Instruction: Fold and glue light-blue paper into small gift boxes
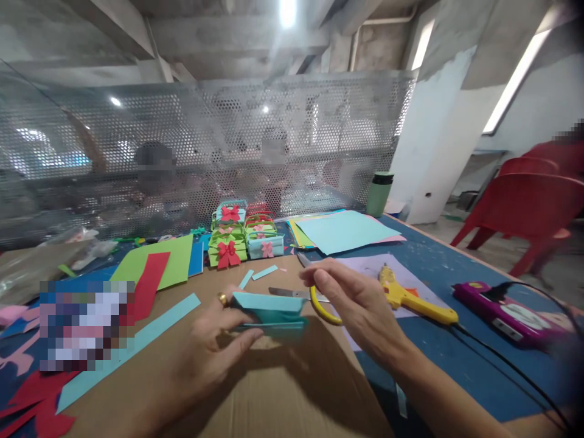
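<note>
Folded light-blue cardstock [270, 302], held just above the cardboard sheet [255, 404], front and centre of me. My left hand [210, 340] grips its left end: thumb on the near side, fingers behind, ring [222, 298] on one finger. My right hand [353, 298] is apart from the piece, loosely curled beside its free end, right by the yellow-handled scissors [325, 311]; cannot tell whether it grips them or only passes in front. Scissors blades part, tips leftward, behind the piece.

Step looks like handling the folds, piece half-formed. Next move, my guess, calls for a steady left pinch and the right fingers brought to the free end, without crushing the panels. Long axis runs left to right across my view, nearly level; free end points at my right hand. Upper panel and lower edge stand apart, gap partly facing me.

Further out: two short light-blue strips [265, 272] beyond the piece, long light-blue strip [168, 321] slanting at left. Right: yellow glue gun [404, 296] on lavender paper [365, 266], then purple power strip [506, 313]. Behind: small paper handbags [216, 253] with bows, stack of coloured sheets [349, 231], green bottle [379, 198].
</note>
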A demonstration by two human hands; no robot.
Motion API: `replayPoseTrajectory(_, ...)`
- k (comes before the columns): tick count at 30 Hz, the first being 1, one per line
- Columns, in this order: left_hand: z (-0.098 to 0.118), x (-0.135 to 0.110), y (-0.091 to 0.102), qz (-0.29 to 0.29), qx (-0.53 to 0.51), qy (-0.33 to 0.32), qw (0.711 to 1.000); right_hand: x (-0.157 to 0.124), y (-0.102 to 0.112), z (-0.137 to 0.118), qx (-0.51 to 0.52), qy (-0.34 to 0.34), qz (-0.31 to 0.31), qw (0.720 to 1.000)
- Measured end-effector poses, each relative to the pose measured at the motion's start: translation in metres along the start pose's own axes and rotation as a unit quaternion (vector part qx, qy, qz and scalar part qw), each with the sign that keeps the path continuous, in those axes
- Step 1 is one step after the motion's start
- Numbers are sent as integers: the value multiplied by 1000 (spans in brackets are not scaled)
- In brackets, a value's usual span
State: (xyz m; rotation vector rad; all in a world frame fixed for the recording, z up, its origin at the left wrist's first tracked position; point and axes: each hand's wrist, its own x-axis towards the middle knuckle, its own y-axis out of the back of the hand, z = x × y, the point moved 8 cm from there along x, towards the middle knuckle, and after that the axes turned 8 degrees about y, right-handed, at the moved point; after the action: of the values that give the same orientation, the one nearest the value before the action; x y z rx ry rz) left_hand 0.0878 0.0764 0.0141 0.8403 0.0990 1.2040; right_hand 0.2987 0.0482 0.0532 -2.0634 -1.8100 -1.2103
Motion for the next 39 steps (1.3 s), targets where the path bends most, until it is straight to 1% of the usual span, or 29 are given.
replayPoseTrajectory(2, -5, 4, 12, 32, -36, 36, 998, 1, 8, 4, 8, -9, 31, 999)
replayPoseTrajectory(3, -8, 6, 18, 46, -58, 56, 996, 2, 8, 6, 25, -17, 30, 999)
replayPoseTrajectory(4, -11, 7, 22, 58, -81, 72, 992, 2, 5, 7, 52, -27, 17, 998)
replayPoseTrajectory(6, -15, 9, 27, 70, -124, 93, 985, -1, -9, 8, 122, -44, -38, 991)
replayPoseTrajectory(8, -20, 10, 25, 56, -159, 100, 981, -6, -27, 7, 196, -65, -103, 973)
replayPoseTrajectory(10, -23, 13, 18, 18, -166, 92, 982, -13, -41, 7, 244, -84, -143, 956)
replayPoseTrajectory(11, -24, 14, 14, -5, -156, 82, 984, -15, -45, 7, 251, -90, -152, 952)
replayPoseTrajectory(13, -25, 16, 7, -41, -125, 54, 990, -18, -49, 9, 243, -93, -157, 953)
replayPoseTrajectory(15, -24, 17, 5, -48, -94, 20, 994, -18, -50, 11, 225, -87, -153, 958)
replayPoseTrajectory(17, -16, 16, 9, -9, -42, -25, 999, -16, -48, 12, 196, -79, -140, 967)
replayPoseTrajectory(19, -1, 11, 16, 65, 53, -80, 993, -14, -45, 14, 152, -72, -120, 978)
replayPoseTrajectory(21, 16, 3, 21, 143, 155, -123, 970, -13, -41, 15, 105, -68, -95, 988)
replayPoseTrajectory(22, 23, -1, 22, 170, 194, -137, 956, -12, -40, 16, 86, -64, -83, 991)
replayPoseTrajectory(23, 28, -5, 22, 186, 220, -143, 947, -12, -39, 16, 69, -59, -72, 993)
replayPoseTrajectory(25, 33, -11, 16, 186, 236, -152, 942, -12, -39, 16, 46, -51, -59, 996)
replayPoseTrajectory(27, 33, -16, 7, 158, 200, -161, 954, -13, -42, 18, 40, -47, -54, 997)
replayPoseTrajectory(29, 27, -17, -1, 116, 121, -143, 976, -14, -46, 19, 33, -39, -49, 997)
replayPoseTrajectory(30, 21, -16, -7, 83, 71, -110, 988, -15, -48, 19, 25, -32, -47, 998)
replayPoseTrajectory(31, 12, -14, -14, 41, 16, -54, 998, -16, -50, 18, 12, -22, -45, 999)
replayPoseTrajectory(32, 3, -12, -22, -10, -40, 14, 999, -16, -51, 17, -2, -11, -43, 999)
replayPoseTrajectory(33, -6, -13, -32, -64, -94, 86, 990, -17, -53, 16, -15, -1, -42, 999)
replayPoseTrajectory(34, -12, -16, -42, -113, -145, 148, 972, -18, -54, 14, -25, 10, -42, 999)
replayPoseTrajectory(35, -14, -18, -49, -152, -190, 193, 951, -19, -56, 12, -34, 18, -44, 998)
replayPoseTrajectory(36, -14, -20, -54, -177, -229, 217, 932, -20, -57, 11, -38, 25, -48, 998)
replayPoseTrajectory(37, -12, -21, -56, -190, -259, 224, 920, -21, -58, 10, -38, 28, -54, 997)
replayPoseTrajectory(39, -9, -19, -57, -195, -298, 222, 908, -22, -60, 9, -33, 27, -66, 997)
